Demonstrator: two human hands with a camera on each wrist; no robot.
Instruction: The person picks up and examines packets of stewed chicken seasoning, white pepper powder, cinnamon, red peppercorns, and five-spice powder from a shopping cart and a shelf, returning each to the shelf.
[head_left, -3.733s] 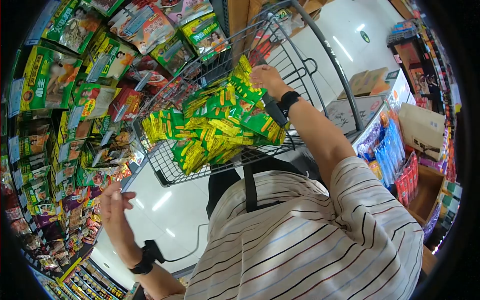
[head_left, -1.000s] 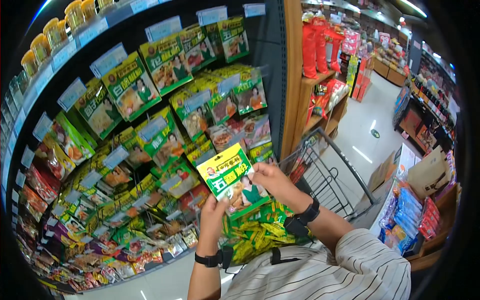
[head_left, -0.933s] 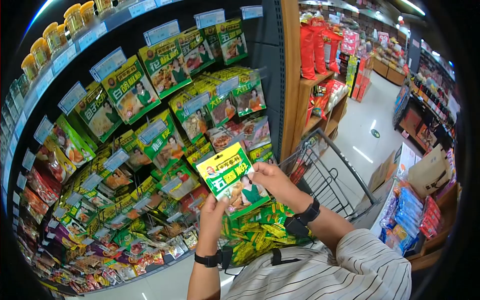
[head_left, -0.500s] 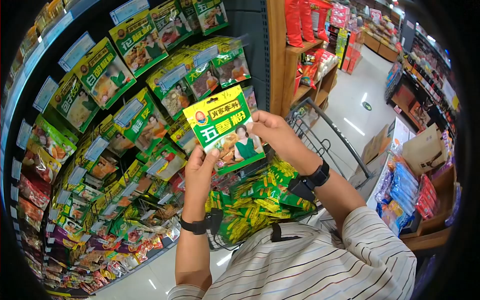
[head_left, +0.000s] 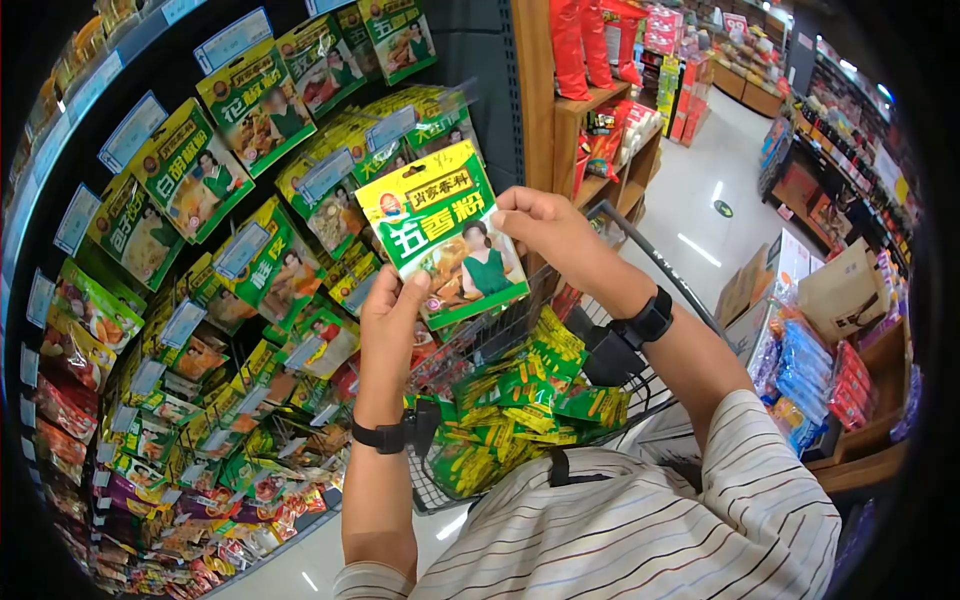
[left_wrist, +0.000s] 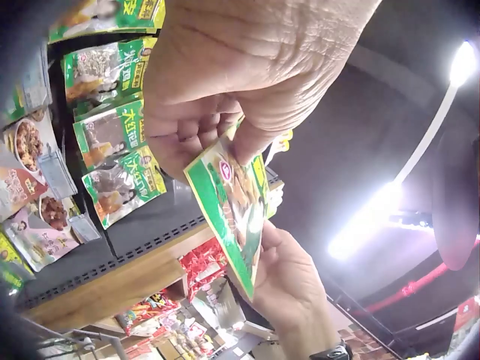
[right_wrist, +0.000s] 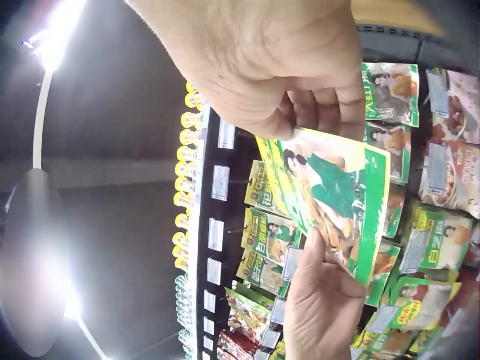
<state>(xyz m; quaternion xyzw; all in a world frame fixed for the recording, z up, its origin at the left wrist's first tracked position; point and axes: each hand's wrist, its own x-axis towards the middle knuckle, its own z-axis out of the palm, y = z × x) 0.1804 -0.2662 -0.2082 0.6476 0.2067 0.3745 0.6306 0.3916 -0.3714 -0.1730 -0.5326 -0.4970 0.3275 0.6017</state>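
Observation:
Both hands hold up a green and yellow packet of five-spice powder (head_left: 455, 245), its printed front facing the head camera. My left hand (head_left: 392, 320) pinches the lower left edge, thumb on the front and fingers behind. At the upper right edge, my right hand (head_left: 560, 235) pinches it the same way. The left wrist view shows the packet (left_wrist: 232, 199) tilted below the left hand (left_wrist: 247, 67). In the right wrist view the packet (right_wrist: 337, 187) stretches between both hands. Below it, a heap of small green and yellow packets (head_left: 530, 390) lies in the shopping cart (head_left: 428, 495).
A shelf wall of hanging spice packets (head_left: 195, 175) with price tags fills the left. Wooden shelving (head_left: 535, 110) with red bags stands beyond the cart. At right are a cardboard box (head_left: 845, 285) and blue packages (head_left: 805, 370). The floor (head_left: 690, 190) of the aisle runs ahead.
At first the right hand was over the heap in the cart and the left hand was apart, low at left. Now both grip the packet, which has come closer to the head camera.

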